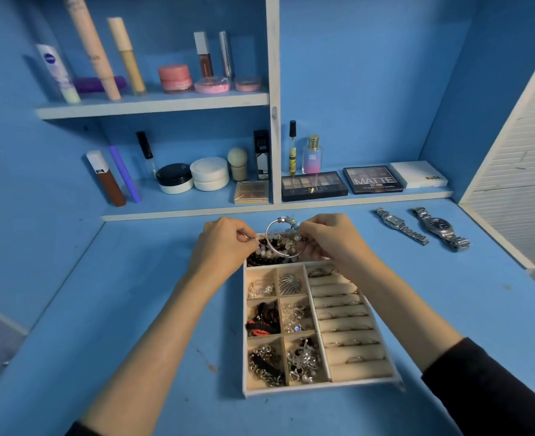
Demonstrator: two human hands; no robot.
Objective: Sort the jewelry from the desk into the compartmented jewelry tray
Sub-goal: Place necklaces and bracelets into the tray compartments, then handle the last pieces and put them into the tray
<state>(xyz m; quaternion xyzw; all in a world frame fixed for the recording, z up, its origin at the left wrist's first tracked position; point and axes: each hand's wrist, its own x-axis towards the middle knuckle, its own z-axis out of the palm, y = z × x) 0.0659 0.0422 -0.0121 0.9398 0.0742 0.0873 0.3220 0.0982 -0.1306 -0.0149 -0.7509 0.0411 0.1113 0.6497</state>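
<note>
A beige compartmented jewelry tray [319,386] lies on the blue desk in front of me. Its left cells hold earrings, a silver shell brooch [290,284], black and red bands, and chains; ring rolls [344,328] fill its right side. Over the tray's far long compartment, my left hand [225,243] and my right hand [326,237] both pinch a silver charm bangle [278,243], which stands tilted above dark and pearl beads. Two silver watches [400,225] [440,228] lie on the desk at the right.
Shelves behind the tray carry cosmetics: eyeshadow palettes [313,185], jars, tubes and a perfume bottle [311,154]. A white slatted panel [517,171] borders the desk on the right. A raised shelf edge [197,212] runs just beyond my hands.
</note>
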